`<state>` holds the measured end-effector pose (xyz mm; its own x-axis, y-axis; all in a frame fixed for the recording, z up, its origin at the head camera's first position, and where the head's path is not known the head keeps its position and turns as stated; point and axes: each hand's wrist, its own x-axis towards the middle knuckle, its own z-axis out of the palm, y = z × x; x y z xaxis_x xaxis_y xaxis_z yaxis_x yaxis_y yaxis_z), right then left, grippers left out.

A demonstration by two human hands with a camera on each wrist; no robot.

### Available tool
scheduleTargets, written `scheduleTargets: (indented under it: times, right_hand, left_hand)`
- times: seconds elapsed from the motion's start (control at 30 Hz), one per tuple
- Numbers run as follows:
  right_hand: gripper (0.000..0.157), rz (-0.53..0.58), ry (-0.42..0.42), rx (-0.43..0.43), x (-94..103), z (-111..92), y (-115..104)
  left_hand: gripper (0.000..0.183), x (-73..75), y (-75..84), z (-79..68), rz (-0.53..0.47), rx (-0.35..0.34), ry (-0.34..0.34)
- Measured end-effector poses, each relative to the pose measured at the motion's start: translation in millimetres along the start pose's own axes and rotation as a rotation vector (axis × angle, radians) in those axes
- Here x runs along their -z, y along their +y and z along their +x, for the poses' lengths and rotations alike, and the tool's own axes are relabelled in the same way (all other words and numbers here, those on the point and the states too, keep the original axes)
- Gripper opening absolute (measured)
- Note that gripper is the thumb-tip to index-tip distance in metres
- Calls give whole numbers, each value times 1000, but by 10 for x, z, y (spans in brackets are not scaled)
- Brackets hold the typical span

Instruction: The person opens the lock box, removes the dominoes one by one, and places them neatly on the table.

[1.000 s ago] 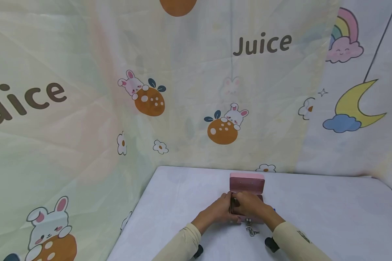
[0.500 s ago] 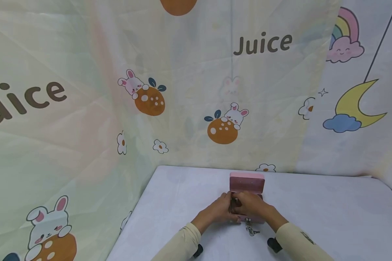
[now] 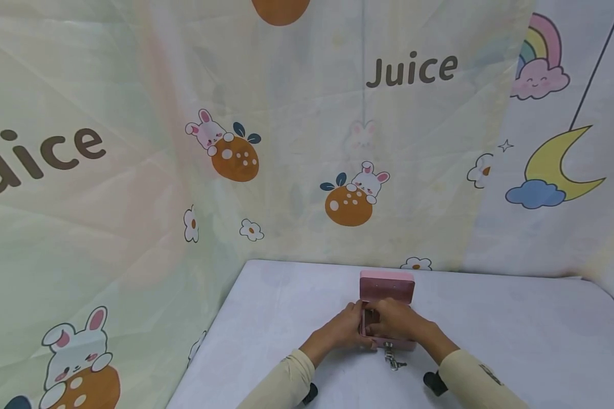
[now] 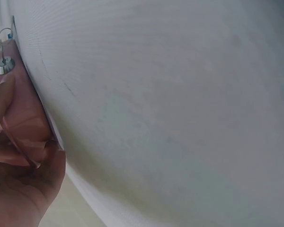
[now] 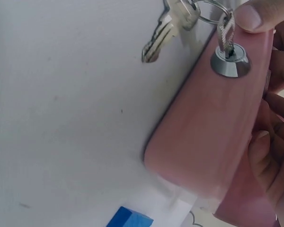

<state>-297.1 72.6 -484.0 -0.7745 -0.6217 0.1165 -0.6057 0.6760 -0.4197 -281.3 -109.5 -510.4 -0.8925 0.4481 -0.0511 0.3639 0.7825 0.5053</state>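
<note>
A pink lockable cash box [image 3: 400, 344] stands on the white table with its lid [image 3: 387, 288] raised at the back. My left hand [image 3: 345, 328] grips its left end, the thumb on the front wall beside the lock [image 5: 231, 61]. My right hand [image 3: 395, 319] reaches into the box with bent fingers. Whether it holds anything is hidden in the head view, and the right wrist view shows no held thing between its fingers. One key sits in the lock, and a second key [image 5: 162, 38] hangs from the same ring [image 5: 213, 10].
A small blue block [image 5: 128, 218] lies on the table off the box's right end. The white tabletop [image 3: 522, 335] reaches out to both sides. Printed cloth walls [image 3: 297, 142] rise behind and at the left.
My right hand and forearm have shifted a little to the right, baring more of the box's inside. The left hand, box and raised lid stay where they were.
</note>
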Motion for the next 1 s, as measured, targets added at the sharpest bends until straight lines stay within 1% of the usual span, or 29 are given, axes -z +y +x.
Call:
scheduleTargets:
  times: [0.13, 0.33, 0.57, 1.0]
  right_hand:
    - [39, 21, 4, 10, 52, -20, -4]
    - [39, 62, -19, -31, 111, -53, -18]
    - [42, 46, 0, -44, 197, -130, 7]
    - [49, 54, -9, -83, 282, -254, 126]
  left_hand:
    - [101, 4, 6, -4, 2, -6, 4]
    - [101, 14, 11, -1, -2, -17, 7]
    - [103, -9, -7, -3, 1, -45, 10]
    - [105, -31, -27, 7, -14, -31, 20]
